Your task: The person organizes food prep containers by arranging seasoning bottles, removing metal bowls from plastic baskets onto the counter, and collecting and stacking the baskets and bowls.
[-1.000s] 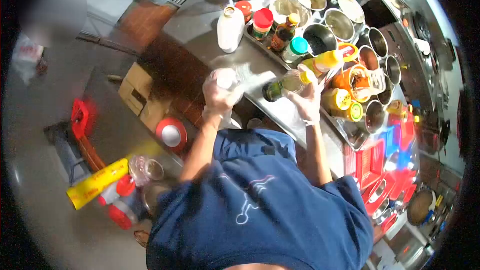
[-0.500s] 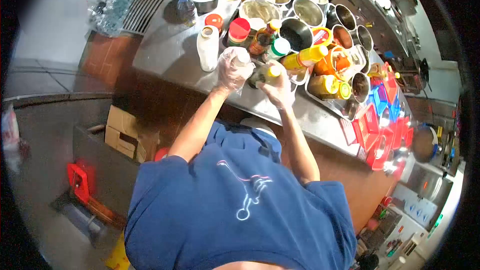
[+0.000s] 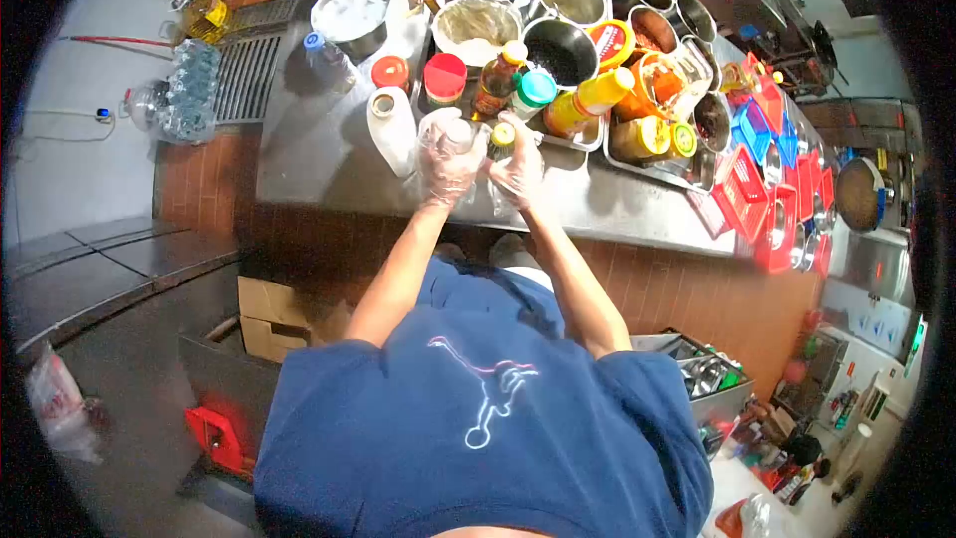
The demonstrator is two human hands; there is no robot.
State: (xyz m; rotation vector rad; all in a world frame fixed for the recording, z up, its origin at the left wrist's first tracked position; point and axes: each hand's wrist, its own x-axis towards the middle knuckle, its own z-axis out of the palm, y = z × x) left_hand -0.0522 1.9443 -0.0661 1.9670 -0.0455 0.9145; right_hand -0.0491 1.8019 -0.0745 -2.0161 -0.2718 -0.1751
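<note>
Both of my hands wear clear plastic gloves and are held close together over the near edge of the steel table (image 3: 329,184). My left hand (image 3: 448,169) is closed around a container with a pale round top (image 3: 459,134); its body is hidden by the fingers. My right hand (image 3: 520,171) is wrapped around a small bottle with a yellow cap (image 3: 503,134). A white bottle (image 3: 390,134) with an open mouth stands left of my left hand. Just beyond the hands are a red-lidded jar (image 3: 445,78), a brown sauce bottle (image 3: 496,85) and a green-lidded container (image 3: 535,93).
Steel pots (image 3: 560,50) with contents crowd the back of the table. A yellow squeeze bottle (image 3: 588,105) leans over a tray at the right. Red baskets (image 3: 742,189) stand farther right. A bowl of white stuff (image 3: 351,15) and a blue-capped bottle (image 3: 331,62) sit at the left.
My right hand has moved in toward the left, bringing the yellow-capped bottle beside the left hand's container. The head view has turned, shifting the table leftward and up.
</note>
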